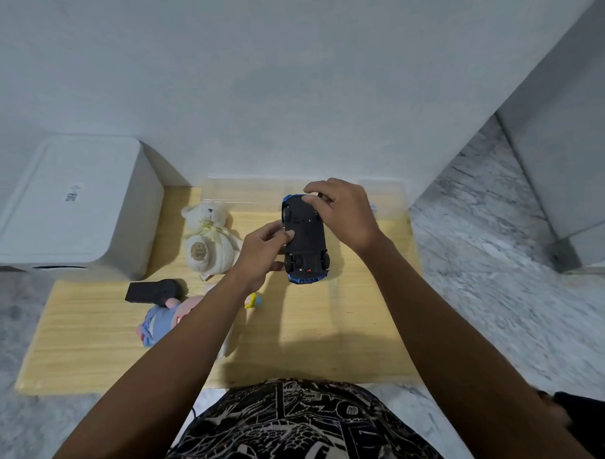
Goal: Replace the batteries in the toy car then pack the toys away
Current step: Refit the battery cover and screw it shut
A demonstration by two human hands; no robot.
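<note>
A blue toy car (306, 243) is turned upside down, its black underside facing up, above the wooden table (315, 332). My right hand (345, 214) grips its far end from the right. My left hand (264, 251) holds its left side, thumb and fingertips pressed on the underside near the middle. A white teddy bear (209, 239) sits to the left of the car. A black remote control (155, 291) lies further left. A pink and blue plush doll (167, 318) and a small yellow figure (253, 300) lie beside my left forearm.
A clear plastic box (389, 198) stands at the back of the table against the wall, behind the car. A white lidded bin (74, 206) sits at the back left. Grey marble floor surrounds the low table.
</note>
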